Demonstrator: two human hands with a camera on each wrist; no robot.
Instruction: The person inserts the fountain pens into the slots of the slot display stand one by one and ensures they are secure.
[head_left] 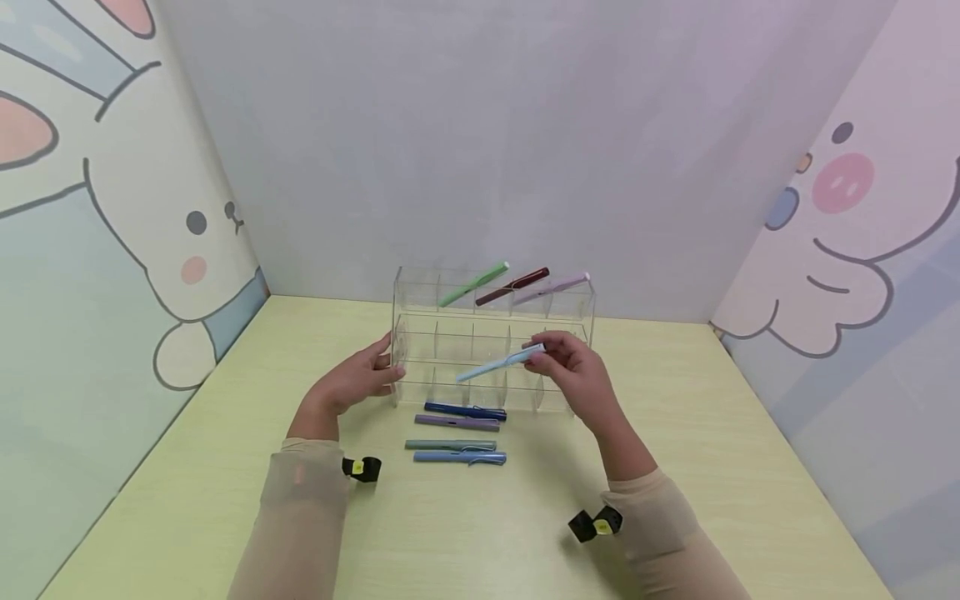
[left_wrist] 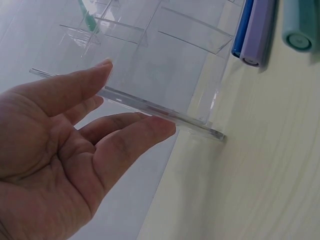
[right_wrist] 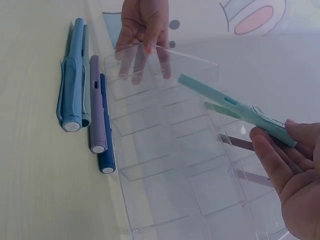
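Observation:
My left hand (head_left: 352, 385) grips the left side wall of a clear acrylic pen rack (head_left: 416, 394), thumb at the front edge and fingers against the outside. Between thumb and fingertips, my right hand (head_left: 576, 377) pinches the clip end of a light blue pen (head_left: 491, 367), which slants in front of the rack's middle and lower tiers. A green pen (head_left: 474, 285), a dark red pen (head_left: 513, 287) and a light purple pen (head_left: 552, 288) lean in the top tier. In the right wrist view, the held pen (right_wrist: 215, 96) looks turquoise and points towards the left hand.
On the pale table (head_left: 465, 533) before the rack lie a dark blue pen (head_left: 457, 410), a purple pen (head_left: 450, 422), a grey-green pen (head_left: 442, 445) and a blue pen (head_left: 450, 457), side by side. Behind the rack stands a grey wall panel (head_left: 480, 150); printed panels flank the table.

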